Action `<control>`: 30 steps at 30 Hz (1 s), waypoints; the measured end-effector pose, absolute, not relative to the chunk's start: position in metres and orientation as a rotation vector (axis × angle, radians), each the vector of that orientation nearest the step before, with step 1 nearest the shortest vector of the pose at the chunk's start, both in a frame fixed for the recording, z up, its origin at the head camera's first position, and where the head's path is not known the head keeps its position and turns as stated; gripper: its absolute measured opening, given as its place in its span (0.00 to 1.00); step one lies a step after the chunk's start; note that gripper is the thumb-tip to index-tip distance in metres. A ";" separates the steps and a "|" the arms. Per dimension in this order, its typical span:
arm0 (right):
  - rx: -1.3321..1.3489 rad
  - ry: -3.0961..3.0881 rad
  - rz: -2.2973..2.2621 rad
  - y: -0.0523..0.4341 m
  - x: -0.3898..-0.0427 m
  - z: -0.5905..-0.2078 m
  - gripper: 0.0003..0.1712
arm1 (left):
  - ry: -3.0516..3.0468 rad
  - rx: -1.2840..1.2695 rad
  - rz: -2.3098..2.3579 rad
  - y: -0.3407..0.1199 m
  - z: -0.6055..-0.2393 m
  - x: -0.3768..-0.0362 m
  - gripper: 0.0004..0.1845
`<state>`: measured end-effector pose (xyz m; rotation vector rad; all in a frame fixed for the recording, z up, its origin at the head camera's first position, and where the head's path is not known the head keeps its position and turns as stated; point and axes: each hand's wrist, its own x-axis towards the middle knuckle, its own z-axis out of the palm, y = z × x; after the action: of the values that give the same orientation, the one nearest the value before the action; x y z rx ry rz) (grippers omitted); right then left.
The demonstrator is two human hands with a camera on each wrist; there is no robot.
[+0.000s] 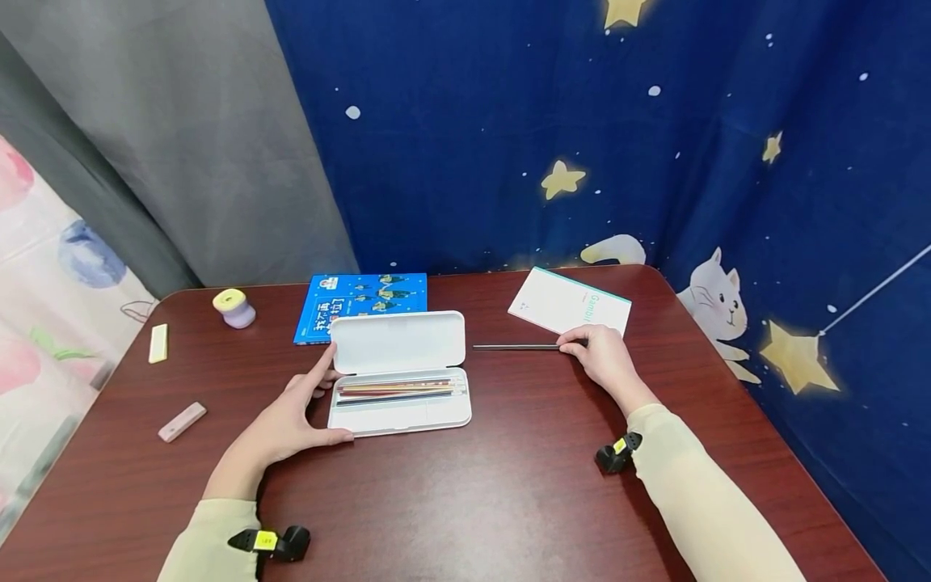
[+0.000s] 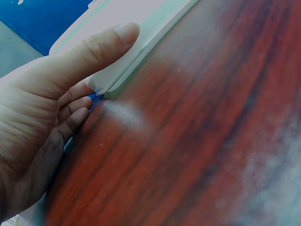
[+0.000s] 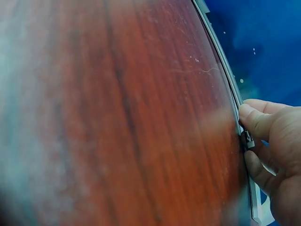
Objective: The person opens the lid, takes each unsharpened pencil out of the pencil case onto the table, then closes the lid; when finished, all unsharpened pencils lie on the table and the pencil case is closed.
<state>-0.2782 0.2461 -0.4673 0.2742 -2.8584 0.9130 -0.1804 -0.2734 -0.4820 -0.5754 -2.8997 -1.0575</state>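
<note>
A white pencil case (image 1: 398, 416) stands with its lid (image 1: 398, 343) raised, several pencils (image 1: 396, 391) lying inside. My left hand (image 1: 291, 416) spans the case's left end, thumb at the front corner and index finger at the lid's edge. In the left wrist view, the thumb of the left hand (image 2: 70, 70) lies along the case rim (image 2: 141, 56), other fingers round the corner. My right hand (image 1: 600, 356) pinches one end of a dark pencil (image 1: 512, 347), held level to the right of the case. The right wrist view shows the right hand (image 3: 277, 146) with thumb and fingertips on the pencil's dark end (image 3: 248, 137).
Behind the case lies a blue book (image 1: 364, 295); a white notebook (image 1: 563, 303) lies near the right hand. At the left are a yellow-and-purple spool-shaped thing (image 1: 234, 309), a pale yellow block (image 1: 157, 343) and a pink block (image 1: 182, 422). Curtains (image 1: 465, 145) hang behind the table (image 1: 465, 509).
</note>
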 end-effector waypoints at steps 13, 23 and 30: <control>0.324 -2.859 0.883 0.243 -0.277 -0.467 0.04 | -2.895 -0.578 -1.059 -0.273 -0.481 -0.180 0.71; 0.364 -2.824 0.858 0.240 -0.274 -0.466 0.09 | -2.895 -0.575 -1.065 -0.274 -0.481 -0.178 0.71; 0.344 -2.671 0.855 0.228 -0.266 -0.447 0.16 | -2.910 -0.565 -1.081 -0.273 -0.480 -0.179 0.71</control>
<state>-0.2656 0.2284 -0.4469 0.3442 -2.6712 0.8555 -0.1788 -0.2729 -0.4798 -0.5648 -2.9097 -1.0813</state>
